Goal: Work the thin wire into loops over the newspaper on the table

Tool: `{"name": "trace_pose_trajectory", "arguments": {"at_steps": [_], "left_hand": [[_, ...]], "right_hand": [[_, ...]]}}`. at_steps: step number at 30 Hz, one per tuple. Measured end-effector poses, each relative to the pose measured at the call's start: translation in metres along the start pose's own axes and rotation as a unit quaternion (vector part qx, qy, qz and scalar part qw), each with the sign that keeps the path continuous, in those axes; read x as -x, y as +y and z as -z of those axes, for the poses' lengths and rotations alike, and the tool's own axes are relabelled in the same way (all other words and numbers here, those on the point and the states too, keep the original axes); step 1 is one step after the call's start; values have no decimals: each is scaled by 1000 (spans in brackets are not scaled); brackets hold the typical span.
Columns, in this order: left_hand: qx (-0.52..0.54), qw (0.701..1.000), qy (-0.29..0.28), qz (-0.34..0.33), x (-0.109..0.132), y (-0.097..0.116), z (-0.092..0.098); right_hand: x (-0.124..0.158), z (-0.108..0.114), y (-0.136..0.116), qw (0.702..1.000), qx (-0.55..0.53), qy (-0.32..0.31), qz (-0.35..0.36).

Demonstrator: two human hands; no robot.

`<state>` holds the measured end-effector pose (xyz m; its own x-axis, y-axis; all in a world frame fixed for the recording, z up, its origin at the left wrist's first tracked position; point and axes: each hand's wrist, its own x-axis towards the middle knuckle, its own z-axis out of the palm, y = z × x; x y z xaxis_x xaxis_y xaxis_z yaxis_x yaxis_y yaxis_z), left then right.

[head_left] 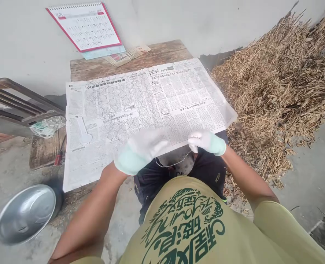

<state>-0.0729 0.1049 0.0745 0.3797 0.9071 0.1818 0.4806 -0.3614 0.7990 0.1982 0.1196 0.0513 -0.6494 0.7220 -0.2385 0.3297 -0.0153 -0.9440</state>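
My right hand (204,142), in a white and pale-green glove, is closed with its fingertips pinching a thin pale string (173,166). The string sags over the near edge of the newspaper and rises toward my left hand (144,145). That hand, gloved alike, is smeared by motion above the paper, and whether its fingers grip the string is unclear. Spread over the table, the newspaper (189,121) bears many thin looped outlines; I cannot tell if they are drawn or lie on it. A white spoon-shaped thing (84,131) rests on its left part.
A desk calendar (88,29) and a folded paper (128,55) are at the back of the wooden table (165,51). To the left are a wooden chair (8,99), a red-handled screwdriver (58,158) and a metal basin (27,212). Dry stalks (266,80) are heaped on the right.
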Motion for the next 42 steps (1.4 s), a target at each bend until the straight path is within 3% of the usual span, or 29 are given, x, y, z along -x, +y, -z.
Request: {"name": "trace_pose_trajectory", "arguments": {"at_steps": [2,3,6,9,11,13,15,18,21,26,29,35,38,42], "left_hand": [[-28,997,60,40,3,3,13],[-26,990,119,73,6,5,17],[1,964,200,172,19,6,16],[134,949,175,227,31,-2,-6],[229,935,124,242,35,-8,-26],[300,924,62,230,35,-11,-42],[367,905,44,211,32,-11,-53],[449,869,70,194,27,-8,-62],[476,852,88,201,25,-4,-66],[485,832,148,226,24,6,-73],[491,816,189,241,22,12,-78],[487,810,176,275,19,11,-81],[488,808,168,284,20,7,-80],[507,801,151,281,24,1,-81]], "right_hand": [[1,4,0,995,-31,91,13],[1,6,1,990,-46,132,17],[0,7,3,974,-83,209,19],[-3,2,2,966,-96,240,15],[-6,-2,-1,963,-97,251,14],[-8,-6,-3,960,-107,256,21],[-10,-11,-4,960,-126,250,28],[-13,-17,-5,959,-144,242,24],[-16,-21,1,957,-174,229,38],[-17,-30,22,933,-301,151,124],[-13,-41,25,929,-295,159,159],[-7,-60,-1,926,-211,310,39],[-7,-58,-9,936,-195,293,-2],[-5,-50,-12,959,-170,218,-60]]}}
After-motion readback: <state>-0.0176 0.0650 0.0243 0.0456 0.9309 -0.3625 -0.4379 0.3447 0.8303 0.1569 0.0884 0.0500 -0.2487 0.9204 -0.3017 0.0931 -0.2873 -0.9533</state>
